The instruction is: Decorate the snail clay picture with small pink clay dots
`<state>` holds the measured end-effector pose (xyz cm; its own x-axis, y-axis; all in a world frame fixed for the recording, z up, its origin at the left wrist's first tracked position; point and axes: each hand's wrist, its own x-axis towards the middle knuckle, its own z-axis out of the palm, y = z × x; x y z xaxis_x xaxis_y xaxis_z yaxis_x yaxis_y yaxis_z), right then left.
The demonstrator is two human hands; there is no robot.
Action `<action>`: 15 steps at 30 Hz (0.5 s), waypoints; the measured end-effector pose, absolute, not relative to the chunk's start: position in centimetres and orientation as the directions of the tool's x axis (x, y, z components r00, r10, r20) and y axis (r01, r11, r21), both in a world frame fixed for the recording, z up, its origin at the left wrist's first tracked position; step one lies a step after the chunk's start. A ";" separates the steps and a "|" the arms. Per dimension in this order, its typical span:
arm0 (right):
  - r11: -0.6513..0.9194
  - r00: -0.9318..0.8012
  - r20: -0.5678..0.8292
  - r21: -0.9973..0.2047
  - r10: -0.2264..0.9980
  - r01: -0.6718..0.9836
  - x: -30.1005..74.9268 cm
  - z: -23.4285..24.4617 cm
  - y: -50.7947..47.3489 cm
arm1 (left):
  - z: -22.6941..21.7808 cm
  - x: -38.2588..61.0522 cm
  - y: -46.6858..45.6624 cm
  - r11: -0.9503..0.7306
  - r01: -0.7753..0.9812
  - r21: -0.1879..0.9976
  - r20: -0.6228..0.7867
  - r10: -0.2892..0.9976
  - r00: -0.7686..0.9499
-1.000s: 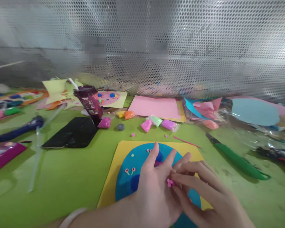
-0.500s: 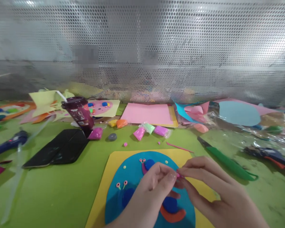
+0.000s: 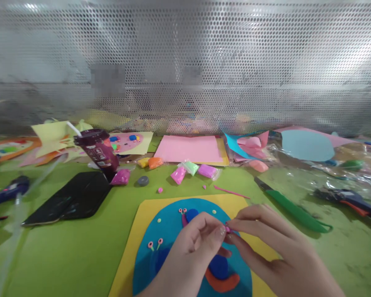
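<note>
My left hand [image 3: 191,251] and my right hand [image 3: 272,247] meet fingertip to fingertip over a blue disc [image 3: 167,231] glued on a yellow sheet [image 3: 142,218]. Between the pinched fingers of both hands sits a tiny pink clay bit [image 3: 227,229]. On the disc lie small clay snails: a blue one with pink eye stalks [image 3: 188,214], a pair of pink stalks [image 3: 154,244], and a blue blob over an orange arc [image 3: 221,274] partly hidden under my hands.
On the green table lie bags of pink, green and purple clay [image 3: 191,170], a dark cup with a straw [image 3: 95,152], a black phone case [image 3: 71,198], a green-handled knife [image 3: 293,210], pink paper [image 3: 188,148] and scraps. A perforated metal screen [image 3: 185,62] closes the far side.
My left hand went from flat and spread to a pinch meeting the right fingertips. The pink clay bit rose from the left palm to between the fingertips. The view shifted slightly.
</note>
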<state>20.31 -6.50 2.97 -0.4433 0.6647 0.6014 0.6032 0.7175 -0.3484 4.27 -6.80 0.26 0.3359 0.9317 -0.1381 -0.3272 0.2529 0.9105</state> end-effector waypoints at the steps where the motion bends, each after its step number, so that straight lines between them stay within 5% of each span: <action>1: 0.713 -0.439 0.600 -0.350 0.668 0.607 20.4 3.0 -6.5 | 0.3 4.3 -6.8 0.250 -0.330 0.910 -0.137 0.934 0.329; 15: 0.694 -0.428 0.568 -0.420 0.704 0.585 20.7 3.4 -6.4 | -0.5 4.0 -6.6 0.301 -0.393 0.869 -0.135 0.908 0.396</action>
<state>20.74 -6.37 3.44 -0.4275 0.7035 0.5677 0.5849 0.6941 -0.4197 4.01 -6.65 -0.48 0.3963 0.9081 -0.1351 -0.3931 0.3008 0.8689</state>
